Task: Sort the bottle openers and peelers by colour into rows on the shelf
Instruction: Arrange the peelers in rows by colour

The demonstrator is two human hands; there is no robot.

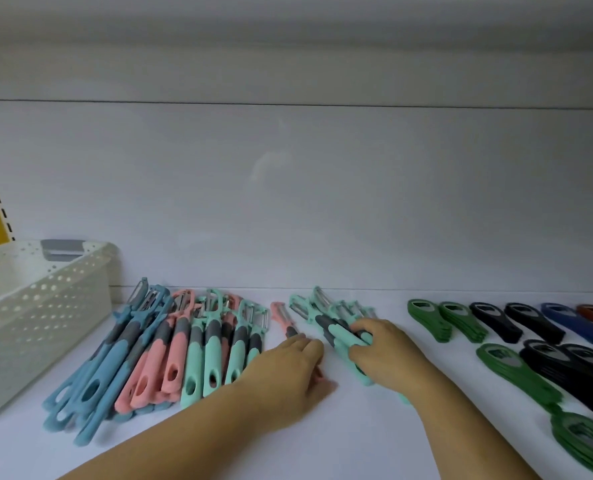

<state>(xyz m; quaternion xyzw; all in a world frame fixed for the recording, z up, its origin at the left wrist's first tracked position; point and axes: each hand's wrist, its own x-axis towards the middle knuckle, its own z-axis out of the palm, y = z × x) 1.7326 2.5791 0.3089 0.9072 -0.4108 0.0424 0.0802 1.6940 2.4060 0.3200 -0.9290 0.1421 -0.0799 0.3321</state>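
Peelers [170, 344] blue/pink/mint; openers [534, 322] grn/blk; basket [38, 306] wht.

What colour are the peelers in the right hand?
Mint green with grey grips. The peelers in the right hand show best in the head view.
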